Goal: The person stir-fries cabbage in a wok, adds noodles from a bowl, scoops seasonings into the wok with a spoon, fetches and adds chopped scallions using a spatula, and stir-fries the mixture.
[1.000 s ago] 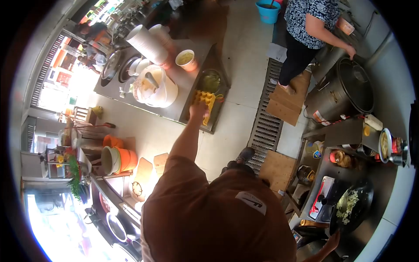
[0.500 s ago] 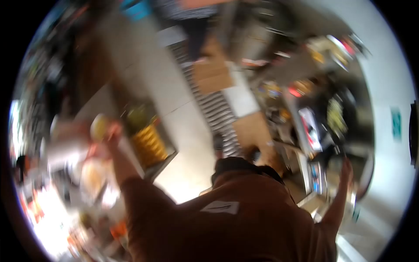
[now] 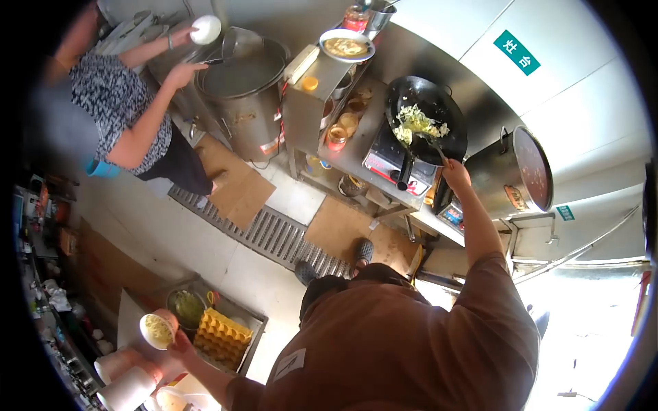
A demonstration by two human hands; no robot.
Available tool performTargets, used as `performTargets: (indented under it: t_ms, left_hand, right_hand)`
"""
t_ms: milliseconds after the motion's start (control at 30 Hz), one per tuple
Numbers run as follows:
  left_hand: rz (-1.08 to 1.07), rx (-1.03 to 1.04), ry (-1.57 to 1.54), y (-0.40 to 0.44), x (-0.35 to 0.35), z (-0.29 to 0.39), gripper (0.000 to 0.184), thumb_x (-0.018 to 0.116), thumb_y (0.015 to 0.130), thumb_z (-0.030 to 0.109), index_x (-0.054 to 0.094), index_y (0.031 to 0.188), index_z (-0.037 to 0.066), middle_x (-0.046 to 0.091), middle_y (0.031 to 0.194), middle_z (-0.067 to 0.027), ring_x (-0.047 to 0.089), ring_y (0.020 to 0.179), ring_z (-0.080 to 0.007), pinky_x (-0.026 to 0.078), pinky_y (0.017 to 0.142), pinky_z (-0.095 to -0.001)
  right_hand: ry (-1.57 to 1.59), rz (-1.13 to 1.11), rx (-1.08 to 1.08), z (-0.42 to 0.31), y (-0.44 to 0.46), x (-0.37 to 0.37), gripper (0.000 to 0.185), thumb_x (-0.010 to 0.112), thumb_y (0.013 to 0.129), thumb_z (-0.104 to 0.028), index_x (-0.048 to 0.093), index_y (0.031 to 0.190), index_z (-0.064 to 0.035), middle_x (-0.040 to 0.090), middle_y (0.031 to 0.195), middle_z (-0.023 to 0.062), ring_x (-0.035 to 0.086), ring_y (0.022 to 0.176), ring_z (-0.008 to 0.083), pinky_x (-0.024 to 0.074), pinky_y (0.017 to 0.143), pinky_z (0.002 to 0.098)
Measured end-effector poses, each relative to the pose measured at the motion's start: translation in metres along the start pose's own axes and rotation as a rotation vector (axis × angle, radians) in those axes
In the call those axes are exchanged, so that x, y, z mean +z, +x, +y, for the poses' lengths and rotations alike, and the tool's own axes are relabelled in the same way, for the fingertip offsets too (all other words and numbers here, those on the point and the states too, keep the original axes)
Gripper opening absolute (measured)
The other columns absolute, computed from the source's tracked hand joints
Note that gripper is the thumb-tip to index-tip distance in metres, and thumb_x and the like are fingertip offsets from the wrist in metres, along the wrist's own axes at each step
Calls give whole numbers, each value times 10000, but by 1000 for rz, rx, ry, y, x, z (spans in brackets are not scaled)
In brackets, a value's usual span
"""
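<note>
My left hand point(image 3: 181, 347) is closed on the side of a bowl point(image 3: 144, 335) that holds pale yellow shreds point(image 3: 160, 330). It is out to the left, above a low surface beside a crate. At the far right, my right hand point(image 3: 456, 177) grips the handle of a long cooking spatula point(image 3: 439, 151); whether its head is flat or cupped is hard to see. The head reaches into a black wok point(image 3: 449, 116), where yellow and pale green chopped food point(image 3: 418, 125) lies. The wok rests on a portable stove point(image 3: 391, 168), its own handle point(image 3: 406, 171) pointing toward me.
A co-worker point(image 3: 127, 109) stands by a large steel pot point(image 3: 247, 113) at upper left, holding a white bowl point(image 3: 205, 30). Another big pot point(image 3: 521, 168) is right of the wok. A crate holds yellow egg trays point(image 3: 223, 337). Jars point(image 3: 336, 137) line the shelf.
The view has swung right and sharpened from a blur, so the wok appears farther left and the co-worker is plainer. My left hand still holds the bowl; my right arm reaches toward the wok.
</note>
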State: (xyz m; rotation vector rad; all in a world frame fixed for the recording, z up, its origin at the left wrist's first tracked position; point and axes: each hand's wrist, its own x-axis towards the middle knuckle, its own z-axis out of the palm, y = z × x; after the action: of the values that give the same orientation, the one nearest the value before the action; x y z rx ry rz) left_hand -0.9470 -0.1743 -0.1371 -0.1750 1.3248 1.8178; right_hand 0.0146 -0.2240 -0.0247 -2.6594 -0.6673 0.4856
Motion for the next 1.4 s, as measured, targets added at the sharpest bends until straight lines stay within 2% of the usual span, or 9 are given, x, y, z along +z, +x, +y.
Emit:
performTargets:
  t_ms: [67, 133, 367, 667, 867, 1000, 1100, 1133, 1400]
  left_hand:
    - [-403, -183, -77, -44, 16, -26, 511, 539, 779, 118, 449, 1261, -27, 507, 1251, -197, 503, 1140, -327, 433, 949, -499]
    - [-683, -254, -106, -118, 60, -65, 644, 563, 739, 88, 360, 1341, -17, 437, 1336, -185, 411, 1232, -355, 353, 1017, -520]
    - [-607, -516, 124, -297, 190, -200, 641, 585, 728, 131, 382, 1328, 27, 421, 1359, -158, 382, 1259, -360, 309, 1031, -574]
    - [-970, -562, 457, -424, 308, -299, 563, 549, 797, 136, 382, 1334, 116, 454, 1324, -113, 442, 1229, -291, 389, 996, -483]
    - [-1043, -631, 502, -467, 332, -322, 556, 563, 796, 143, 397, 1323, 86, 489, 1296, -100, 477, 1196, -282, 419, 968, -477]
    - [-944, -637, 563, -474, 328, -334, 522, 570, 777, 206, 457, 1262, 47, 549, 1229, -122, 543, 1110, -286, 475, 889, -478]
    - [-974, -598, 623, -472, 326, -334, 519, 577, 773, 206, 461, 1255, 50, 552, 1222, -118, 552, 1090, -288, 488, 875, -473]
    - [-978, -609, 620, -467, 326, -336, 519, 577, 773, 206, 461, 1255, 50, 552, 1222, -118, 552, 1090, -288, 488, 875, -473]
    - [-935, -689, 639, -430, 335, -345, 505, 572, 776, 208, 465, 1248, 65, 556, 1201, -96, 540, 1101, -272, 492, 865, -448]
  right_hand:
    - [-87, 171, -149, 6, 29, 6, 442, 532, 755, -207, 562, 1186, -115, 659, 902, 166, 639, 830, 316, 492, 724, 390]
    - [107, 198, -151, -4, 36, -2, 438, 515, 771, -227, 555, 1196, -126, 640, 1015, 177, 590, 991, 356, 455, 845, 391]
    - [-63, 77, -238, 46, 35, -54, 454, 538, 789, -249, 526, 1242, -217, 641, 987, 149, 603, 894, 365, 474, 756, 448]
    - [-261, 84, -388, 111, 42, -94, 418, 553, 793, -180, 549, 1207, -235, 626, 854, 182, 611, 788, 365, 475, 700, 470]
    - [474, 250, -351, 87, 105, -13, 444, 566, 802, -238, 543, 1224, -101, 626, 971, 230, 601, 903, 396, 475, 794, 435]
    - [182, 12, -460, 83, 68, -33, 407, 543, 808, -162, 535, 1213, -201, 635, 879, 201, 615, 819, 383, 480, 683, 470]
    - [-30, 183, -600, 111, 28, -36, 442, 539, 814, -116, 513, 1228, -267, 607, 742, 172, 625, 709, 340, 497, 592, 450]
    - [-127, 43, -486, 116, 23, -38, 433, 539, 811, -128, 517, 1230, -233, 618, 767, 171, 622, 698, 345, 493, 598, 456]
    - [42, 114, -426, 105, -28, -116, 384, 547, 808, -199, 572, 1187, -143, 631, 819, 178, 612, 762, 363, 483, 663, 451]
